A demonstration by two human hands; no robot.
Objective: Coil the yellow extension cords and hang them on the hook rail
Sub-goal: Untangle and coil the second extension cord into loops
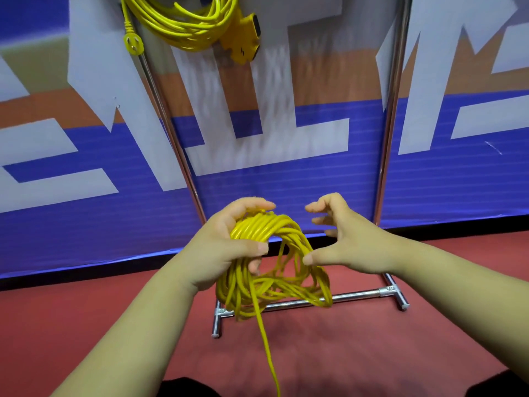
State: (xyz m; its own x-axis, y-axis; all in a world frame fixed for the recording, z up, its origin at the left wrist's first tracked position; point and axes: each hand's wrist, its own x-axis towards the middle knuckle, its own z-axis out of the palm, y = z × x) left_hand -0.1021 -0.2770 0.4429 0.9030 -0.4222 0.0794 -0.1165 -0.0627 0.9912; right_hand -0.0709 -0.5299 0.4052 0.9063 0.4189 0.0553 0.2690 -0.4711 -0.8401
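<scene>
The left hand (229, 242) holds a yellow cord (272, 282) that is wound in many loops. Its grip is clamped on the top of the bundle: the fingers curl over the loops from above and the thumb presses from the near side. The loops hang down below the hand, in the air above the red floor (386, 353) and in front of the foot of the rack (357, 296). They are not very even, and some strands cross each other. One loose strand (266, 348) drops from the bundle and runs toward the lower edge of the view.

The right hand (343, 239) is just beside the cord on its right. Its grip is apart, with the fingers bent and spread, and it holds nothing. The thumb tip is at the right side of the loops; I cannot tell if it touches them.

A second cord (186, 27), already wound, hangs high between the two chrome posts of the rack. Its plug (133, 43) dangles at the left and its socket block (246, 38) at the right. Behind the rack stands a blue and white banner (286, 181)
</scene>
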